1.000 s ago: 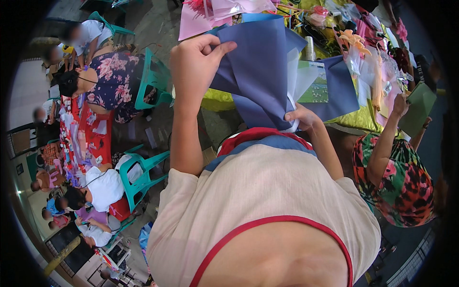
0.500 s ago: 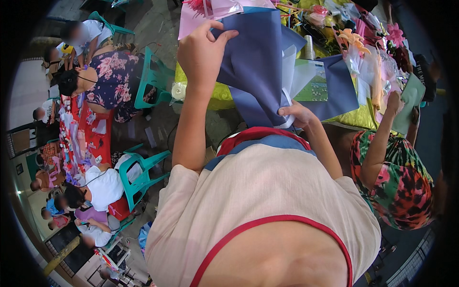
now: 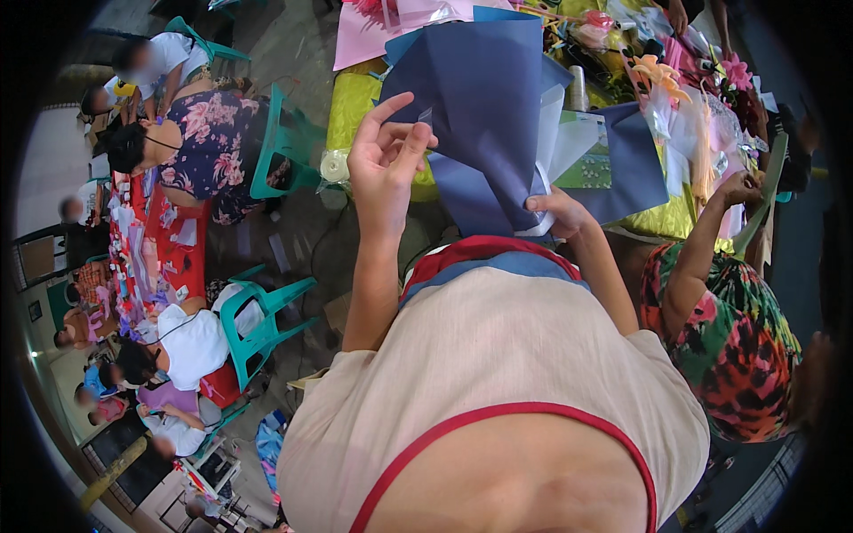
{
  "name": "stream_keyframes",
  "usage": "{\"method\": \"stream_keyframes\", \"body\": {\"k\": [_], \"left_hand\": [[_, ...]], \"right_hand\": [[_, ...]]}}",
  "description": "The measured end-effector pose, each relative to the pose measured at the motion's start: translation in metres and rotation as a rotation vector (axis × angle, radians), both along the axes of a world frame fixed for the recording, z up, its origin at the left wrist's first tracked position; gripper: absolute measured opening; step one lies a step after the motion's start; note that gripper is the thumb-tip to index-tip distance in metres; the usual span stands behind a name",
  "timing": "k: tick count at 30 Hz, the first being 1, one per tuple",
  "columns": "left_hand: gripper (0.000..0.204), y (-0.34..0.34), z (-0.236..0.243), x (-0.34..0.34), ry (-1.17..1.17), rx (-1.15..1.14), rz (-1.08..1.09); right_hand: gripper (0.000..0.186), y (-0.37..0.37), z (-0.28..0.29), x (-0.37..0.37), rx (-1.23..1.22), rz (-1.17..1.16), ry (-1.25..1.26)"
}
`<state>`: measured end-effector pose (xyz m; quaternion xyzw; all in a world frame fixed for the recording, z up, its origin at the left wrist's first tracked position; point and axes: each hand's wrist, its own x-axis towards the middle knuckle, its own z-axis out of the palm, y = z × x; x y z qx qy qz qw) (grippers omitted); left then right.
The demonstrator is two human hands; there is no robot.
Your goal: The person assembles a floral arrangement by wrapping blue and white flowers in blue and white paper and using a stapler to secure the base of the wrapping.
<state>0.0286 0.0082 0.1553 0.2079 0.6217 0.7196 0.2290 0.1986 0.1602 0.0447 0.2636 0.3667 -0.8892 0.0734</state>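
- low on blue wrap (image 3: 471, 107), our r hand (image 3: 563, 215) grips gathered base, prob. to keep folds tight
- our l hand (image 3: 385, 160) up, fingers part-curled, clear strip (image 3: 426, 115) by thumb; can't tell if pinched
- wrap's over yellow cloth (image 3: 353, 102), nr edge, before us

Blue sheet (image 3: 471, 98): smooth, matt, paper-like, lightly creased
White sheet (image 3: 553, 142): thin, translucent; paper or plastic, unclear
Clear strip (image 3: 426, 115): glossy, plastic-looking
Yellow tablecloth (image 3: 353, 108): shiny, wrinkled cloth
Far pink sheet (image 3: 360, 40): smooth, paper-like
Near-left green chair (image 3: 267, 318): smooth plastic
Beige shirt (image 3: 524, 338): matt woven cloth
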Motion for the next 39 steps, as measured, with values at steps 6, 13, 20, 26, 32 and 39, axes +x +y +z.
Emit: {"method": "stream_keyframes", "body": {"k": [6, 13, 20, 26, 32, 39], "left_hand": [[0.037, 0.001, -0.003, -0.004, 0.186, 0.002, 0.009], [0.049, 0.012, 0.005, -0.038, 0.693, -0.130, -0.067], [0.048, 0.022, 0.012, -0.052, 0.609, -0.068, -0.156], [0.045, 0.027, 0.007, -0.057, 0.601, -0.076, -0.234], [0.044, 0.031, 0.014, -0.055, 0.610, -0.109, -0.240], [0.042, 0.030, 0.023, -0.050, 0.728, -0.260, -0.143]], "right_hand": [[0.075, 0.002, -0.002, -0.001, 0.022, 0.032, 0.020], [0.074, 0.002, -0.001, 0.000, 0.042, 0.031, 0.015], [0.076, 0.002, 0.002, 0.001, 0.066, 0.018, 0.010], [0.076, 0.001, 0.006, 0.001, 0.081, -0.004, 0.050], [0.073, 0.004, -0.001, 0.004, 0.070, -0.015, 0.036], [0.072, 0.004, 0.002, 0.000, 0.099, 0.034, 0.041]]}}
